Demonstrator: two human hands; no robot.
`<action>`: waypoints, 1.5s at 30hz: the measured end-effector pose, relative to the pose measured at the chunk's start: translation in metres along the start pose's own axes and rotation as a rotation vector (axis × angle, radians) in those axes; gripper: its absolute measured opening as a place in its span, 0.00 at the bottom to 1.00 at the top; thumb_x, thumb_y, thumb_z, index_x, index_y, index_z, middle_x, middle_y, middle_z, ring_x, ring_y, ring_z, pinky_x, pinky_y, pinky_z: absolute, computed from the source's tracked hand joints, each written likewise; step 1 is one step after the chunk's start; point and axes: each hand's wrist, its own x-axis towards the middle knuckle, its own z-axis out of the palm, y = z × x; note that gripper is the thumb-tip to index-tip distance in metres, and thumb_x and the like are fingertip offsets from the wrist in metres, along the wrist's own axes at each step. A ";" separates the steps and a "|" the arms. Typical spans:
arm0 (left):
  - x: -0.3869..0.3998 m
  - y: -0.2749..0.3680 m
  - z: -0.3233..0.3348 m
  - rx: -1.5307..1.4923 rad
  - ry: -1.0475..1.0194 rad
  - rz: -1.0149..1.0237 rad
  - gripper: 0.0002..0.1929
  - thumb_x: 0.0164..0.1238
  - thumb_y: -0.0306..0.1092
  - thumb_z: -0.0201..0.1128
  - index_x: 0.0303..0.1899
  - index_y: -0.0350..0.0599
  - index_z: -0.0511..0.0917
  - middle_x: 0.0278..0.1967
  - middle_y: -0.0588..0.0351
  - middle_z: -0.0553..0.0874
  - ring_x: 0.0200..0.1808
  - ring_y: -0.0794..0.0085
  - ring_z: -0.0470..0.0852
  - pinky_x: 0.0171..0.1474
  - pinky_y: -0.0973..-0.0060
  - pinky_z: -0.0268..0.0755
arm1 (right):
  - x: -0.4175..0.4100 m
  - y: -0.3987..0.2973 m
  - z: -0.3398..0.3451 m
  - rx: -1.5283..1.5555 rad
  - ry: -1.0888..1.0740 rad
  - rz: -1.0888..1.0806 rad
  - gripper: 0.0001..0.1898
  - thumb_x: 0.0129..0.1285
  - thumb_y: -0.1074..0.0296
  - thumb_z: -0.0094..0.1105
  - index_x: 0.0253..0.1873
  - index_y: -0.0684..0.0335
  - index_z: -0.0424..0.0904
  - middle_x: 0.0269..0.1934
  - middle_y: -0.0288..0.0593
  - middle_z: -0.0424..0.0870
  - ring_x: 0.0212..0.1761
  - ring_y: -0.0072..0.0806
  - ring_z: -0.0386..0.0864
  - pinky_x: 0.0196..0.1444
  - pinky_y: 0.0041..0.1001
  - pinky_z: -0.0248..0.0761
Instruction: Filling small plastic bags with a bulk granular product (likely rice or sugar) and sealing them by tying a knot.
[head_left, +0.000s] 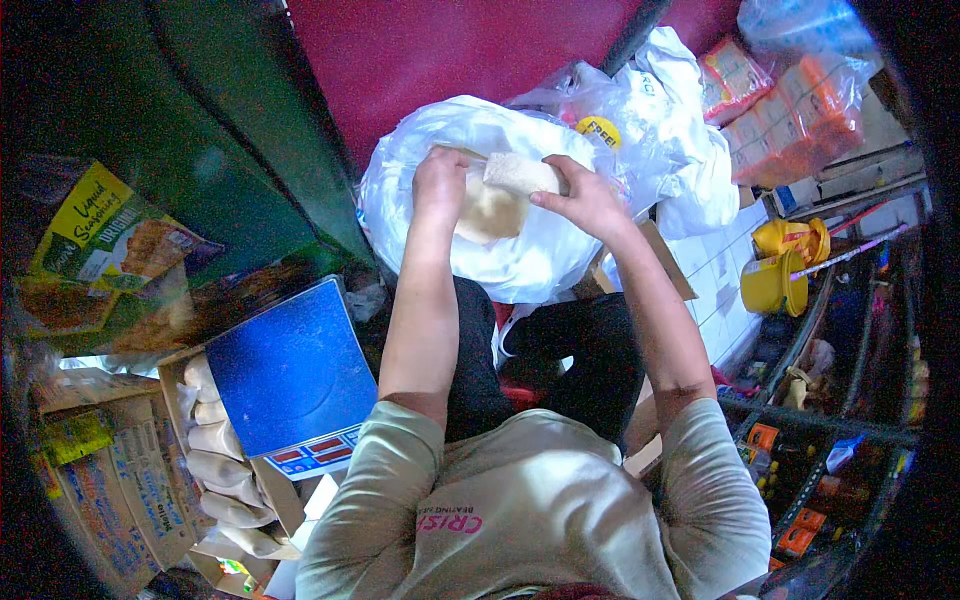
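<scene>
A large white plastic bag (397, 195) lies wide before my knees, with pale tan loose contents (491, 214) showing in its middle. Over this opening, my right hand (589, 199) grips the end of a small whitish packet (517, 172) between thumb and fingers. The packet is tilted slightly, its far end towards my left hand (440, 184). My left hand is at the left of the opening with curled fingers. Whether it pinches plastic or something else is hidden behind the fingers.
Left of my legs is a digital scale with a blue platform (292, 375), beside a carton of filled packets (221, 461). Tied plastic bags (697, 172) and orange packs (795, 124) lie at the right. Yellow tubs (772, 285) stand near a dark shelf rack (840, 424).
</scene>
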 end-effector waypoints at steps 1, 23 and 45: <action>0.001 -0.004 0.003 -0.001 0.004 -0.002 0.09 0.49 0.25 0.55 0.32 0.44 0.82 0.39 0.46 0.80 0.41 0.55 0.78 0.47 0.67 0.70 | 0.001 -0.001 0.002 -0.003 -0.002 -0.004 0.35 0.50 0.52 0.63 0.59 0.66 0.65 0.53 0.57 0.73 0.54 0.42 0.73 0.55 0.32 0.65; -0.006 0.022 0.004 -0.272 -0.111 0.111 0.22 0.45 0.19 0.55 0.48 0.36 0.76 0.51 0.45 0.76 0.50 0.58 0.76 0.51 0.73 0.69 | 0.033 -0.024 0.006 -0.490 0.042 -0.068 0.21 0.52 0.53 0.59 0.51 0.52 0.72 0.42 0.44 0.77 0.47 0.38 0.76 0.48 0.40 0.68; -0.001 0.032 0.000 -0.414 -0.031 -0.164 0.18 0.47 0.22 0.55 0.43 0.43 0.79 0.40 0.45 0.81 0.44 0.58 0.79 0.48 0.69 0.69 | 0.051 -0.077 -0.002 -1.150 -0.022 -0.331 0.17 0.55 0.61 0.54 0.51 0.50 0.75 0.46 0.39 0.76 0.52 0.36 0.72 0.55 0.42 0.55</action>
